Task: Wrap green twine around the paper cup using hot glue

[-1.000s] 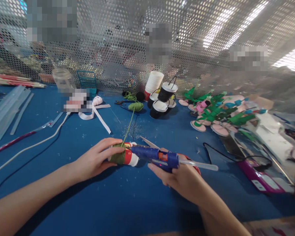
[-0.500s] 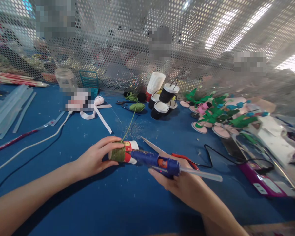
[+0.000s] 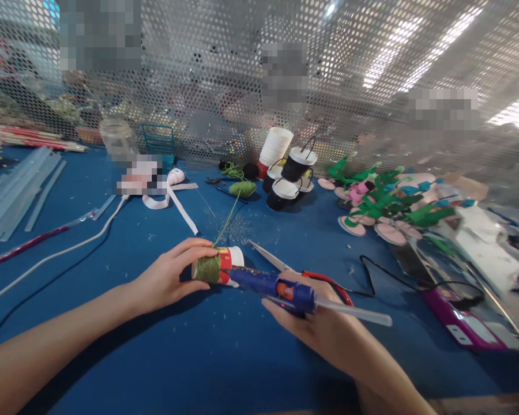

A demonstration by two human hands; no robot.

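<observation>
My left hand [image 3: 168, 274] is closed around a paper cup [image 3: 225, 258] lying on its side, its white rim facing right. Green yarn [image 3: 208, 269] wraps the cup's lower part, and a strand runs back to a green yarn ball [image 3: 242, 188]. In my right hand [image 3: 318, 323] is a blue hot glue gun [image 3: 272, 286], a clear glue stick poking out of its rear. Its nozzle end is at the cup's red printed side; whether it touches I cannot tell. Scissors [image 3: 273, 257] with red handles lie just beyond the glue gun, partly hidden by it and my hand.
Black-wrapped cups [image 3: 282, 195] stand beside stacked white cups [image 3: 275, 147]. Green paper plants on pink discs [image 3: 390, 233] and a purple power strip [image 3: 461, 323] are at right. White ribbon [image 3: 182, 212], clear glue sticks [image 3: 19, 187] and a cable [image 3: 90, 235] lie left. A perforated metal panel [image 3: 225, 75] borders the back.
The glue gun's nozzle end has shifted very slightly left and down along the cup. The view has moved a little; both hands keep their holds.
</observation>
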